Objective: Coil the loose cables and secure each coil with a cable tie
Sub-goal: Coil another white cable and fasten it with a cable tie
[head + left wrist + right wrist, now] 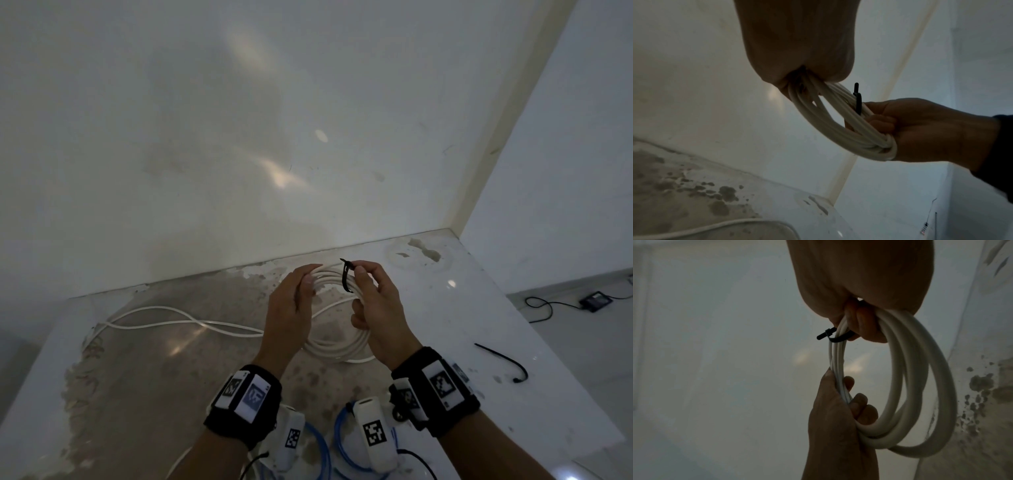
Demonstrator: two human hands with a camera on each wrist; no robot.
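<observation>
A white cable coil (337, 347) hangs in the air above the table between both hands. My left hand (306, 282) grips its left side, fingers curled round the strands (840, 386). On the right side, my right hand (359, 274) has its fingers curled through the coil (838, 133), thumb and forefinger at a black cable tie (346, 278). The tie (835, 338) loops round the strands at the top, its tail end (856, 87) sticking out. A loose tail of the white cable (171, 320) trails left across the table.
A spare black cable tie (507, 359) lies on the white table (479, 308) to the right. Blue cable coils (323, 445) sit near my wrists. Walls close off the table's back and right. On the floor at right is a black device (595, 301).
</observation>
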